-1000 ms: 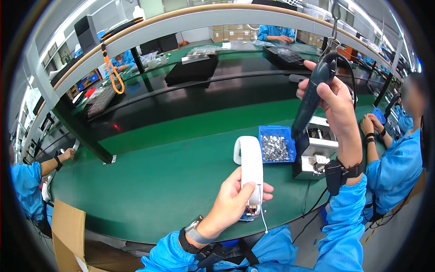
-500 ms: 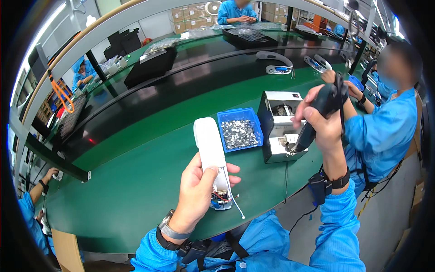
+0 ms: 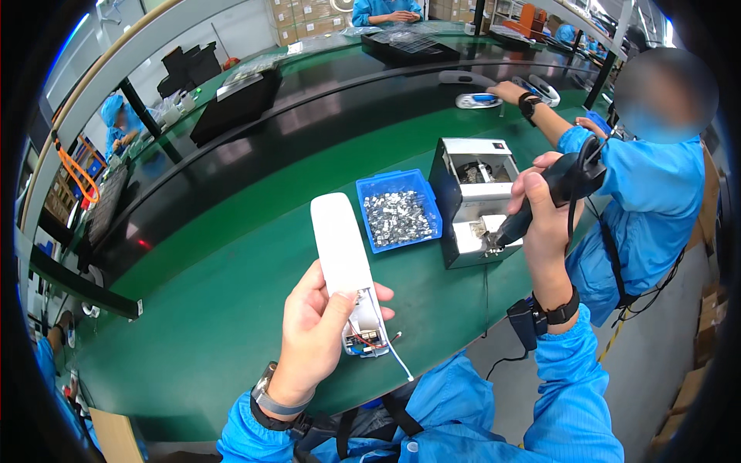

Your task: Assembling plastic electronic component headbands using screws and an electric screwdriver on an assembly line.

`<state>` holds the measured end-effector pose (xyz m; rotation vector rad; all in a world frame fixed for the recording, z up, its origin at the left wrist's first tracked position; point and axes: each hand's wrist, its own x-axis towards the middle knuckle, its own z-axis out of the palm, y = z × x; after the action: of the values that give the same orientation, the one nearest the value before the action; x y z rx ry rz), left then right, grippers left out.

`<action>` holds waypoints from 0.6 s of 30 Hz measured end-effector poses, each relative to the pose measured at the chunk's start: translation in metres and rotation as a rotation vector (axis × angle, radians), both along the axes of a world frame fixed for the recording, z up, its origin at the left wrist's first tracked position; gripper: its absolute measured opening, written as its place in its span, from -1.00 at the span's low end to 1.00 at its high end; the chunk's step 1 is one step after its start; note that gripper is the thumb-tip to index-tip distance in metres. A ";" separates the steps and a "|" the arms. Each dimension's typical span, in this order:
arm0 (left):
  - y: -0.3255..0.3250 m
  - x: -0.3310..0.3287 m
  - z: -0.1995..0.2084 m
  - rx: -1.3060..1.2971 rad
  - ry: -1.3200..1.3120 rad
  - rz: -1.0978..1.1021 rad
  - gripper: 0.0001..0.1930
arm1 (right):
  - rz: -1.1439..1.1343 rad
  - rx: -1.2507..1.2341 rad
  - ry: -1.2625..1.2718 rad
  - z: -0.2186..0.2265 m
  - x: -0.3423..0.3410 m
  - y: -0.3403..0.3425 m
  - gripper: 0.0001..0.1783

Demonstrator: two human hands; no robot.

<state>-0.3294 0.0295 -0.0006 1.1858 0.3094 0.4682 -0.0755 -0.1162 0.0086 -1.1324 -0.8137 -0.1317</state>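
My left hand [image 3: 310, 332] is closed around a long white plastic housing [image 3: 341, 243], thumb on top. Its near end is uncovered and shows a small circuit board [image 3: 366, 339] with thin red and blue wires; a white lead with a plug trails out. My right hand [image 3: 546, 231] grips a dark electric screwdriver [image 3: 567, 181], its cord running over the wrist. The screwdriver tip is down at the front opening of a black-and-silver screw feeder [image 3: 482, 193]; whether it touches a screw is too small to tell.
A blue bin [image 3: 407, 245] full of small metal parts stands left of the feeder. Beyond lies a dark conveyor [image 3: 309, 116] with white devices [image 3: 477, 100] and black trays [image 3: 235, 108]. At right, a co-worker in a blue smock [image 3: 648, 185] reaches over the belt. A frame post [image 3: 85, 285] stands left.
My right hand has brought the screwdriver tip down to the feeder. The co-worker's arm now stretches to a white device on the belt. The whole view has shifted slightly.
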 end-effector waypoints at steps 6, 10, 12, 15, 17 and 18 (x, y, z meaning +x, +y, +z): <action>0.003 0.002 -0.004 -0.023 -0.025 -0.023 -0.68 | -0.033 -0.032 0.008 -0.005 0.002 0.002 -0.73; 0.005 -0.004 -0.001 -0.004 -0.047 -0.042 -0.68 | -0.010 -0.056 0.021 0.003 0.001 0.007 -0.73; 0.006 -0.004 -0.004 -0.003 -0.044 -0.016 -0.68 | -0.005 -0.071 0.030 0.003 0.000 0.010 -0.72; 0.006 -0.003 -0.006 -0.025 -0.043 0.005 -0.68 | 0.028 -0.095 0.053 0.007 -0.005 0.012 -0.71; 0.008 -0.003 -0.006 -0.040 -0.043 0.009 -0.69 | 0.050 -0.084 0.046 0.021 -0.013 0.014 -0.70; 0.009 -0.003 -0.008 -0.050 -0.044 -0.026 -0.68 | 0.087 -0.069 0.031 0.033 -0.021 0.016 -0.66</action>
<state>-0.3322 0.0381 -0.0084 1.1288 0.2661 0.4603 -0.0960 -0.1001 0.0418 -1.1590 -0.8434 -0.0139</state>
